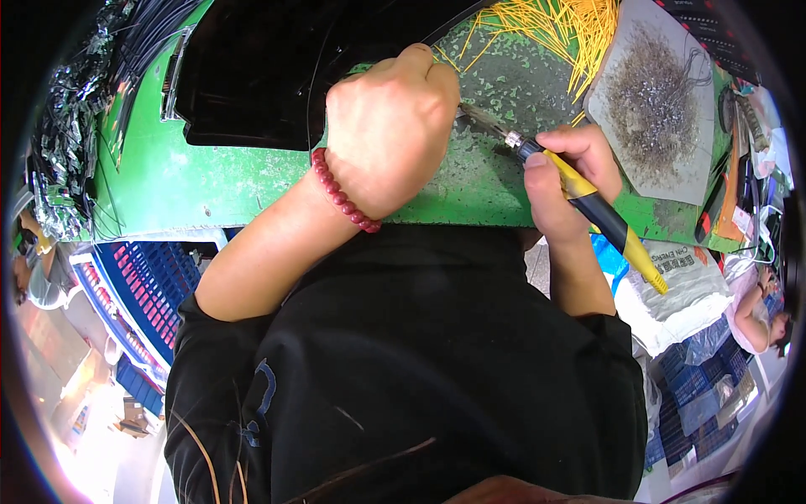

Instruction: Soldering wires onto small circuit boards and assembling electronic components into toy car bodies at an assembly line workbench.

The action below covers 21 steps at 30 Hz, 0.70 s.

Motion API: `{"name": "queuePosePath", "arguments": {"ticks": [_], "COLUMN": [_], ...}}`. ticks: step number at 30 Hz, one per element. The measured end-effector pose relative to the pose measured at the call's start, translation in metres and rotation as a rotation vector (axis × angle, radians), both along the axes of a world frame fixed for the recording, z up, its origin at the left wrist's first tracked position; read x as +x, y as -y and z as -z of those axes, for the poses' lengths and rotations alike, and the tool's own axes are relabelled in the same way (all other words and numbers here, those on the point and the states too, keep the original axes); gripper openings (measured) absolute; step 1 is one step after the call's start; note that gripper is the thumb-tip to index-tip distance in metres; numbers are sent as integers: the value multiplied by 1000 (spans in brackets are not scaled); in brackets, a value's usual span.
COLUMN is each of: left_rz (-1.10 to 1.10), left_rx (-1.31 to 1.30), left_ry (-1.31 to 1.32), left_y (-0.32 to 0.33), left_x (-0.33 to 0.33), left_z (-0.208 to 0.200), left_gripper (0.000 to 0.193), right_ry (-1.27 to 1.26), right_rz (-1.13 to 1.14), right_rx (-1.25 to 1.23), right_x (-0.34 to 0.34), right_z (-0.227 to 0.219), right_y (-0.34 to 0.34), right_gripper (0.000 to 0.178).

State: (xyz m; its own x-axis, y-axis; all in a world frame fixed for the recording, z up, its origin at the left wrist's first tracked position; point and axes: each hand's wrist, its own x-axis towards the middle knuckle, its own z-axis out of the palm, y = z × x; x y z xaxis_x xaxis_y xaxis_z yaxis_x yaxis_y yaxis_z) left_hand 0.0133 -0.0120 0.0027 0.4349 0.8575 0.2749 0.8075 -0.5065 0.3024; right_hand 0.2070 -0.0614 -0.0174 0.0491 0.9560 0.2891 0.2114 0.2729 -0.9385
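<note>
My left hand (pixel 390 126), with a red bead bracelet (pixel 340 195) at the wrist, is closed above the green tabletop. Its back faces up and hides the fingertips and whatever they hold. My right hand (pixel 575 181) grips a yellow-and-black soldering iron (pixel 610 223) between thumb and fingers. The iron's metal shaft points left, its end right beside the curled fingers of my left hand. A thin dark wire loops past the left wrist. Just left of that hand lies a glossy black sheet or panel (pixel 243 84).
Many yellow wires (pixel 579 34) are heaped at the far side of the green worktable (pixel 201 185). A pale board (pixel 625 151) covered in dark scraps lies right. Black wire bundles (pixel 67 143) pile up at the left edge. Blue crates (pixel 151 286) stand below left; another person (pixel 756 311) is at far right.
</note>
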Motion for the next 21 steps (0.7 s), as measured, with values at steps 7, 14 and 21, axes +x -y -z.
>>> {"name": "queuePosePath", "arguments": {"ticks": [7,14,21], "left_rz": [9,0,7], "left_rx": [7,-3,-7], "left_ry": [11,5,5], "left_y": [0,0,-1], "left_x": [0,1,0], "left_z": [2,1,-1], "left_gripper": [11,11,11], "right_ry": [-111,-120,-159], "right_rz": [59,38,-13], "right_rx": [-2,31,6], "right_x": [0,8,-4], "right_z": [6,11,3], "right_y": [5,6,1], "right_gripper": [17,23,36]}}
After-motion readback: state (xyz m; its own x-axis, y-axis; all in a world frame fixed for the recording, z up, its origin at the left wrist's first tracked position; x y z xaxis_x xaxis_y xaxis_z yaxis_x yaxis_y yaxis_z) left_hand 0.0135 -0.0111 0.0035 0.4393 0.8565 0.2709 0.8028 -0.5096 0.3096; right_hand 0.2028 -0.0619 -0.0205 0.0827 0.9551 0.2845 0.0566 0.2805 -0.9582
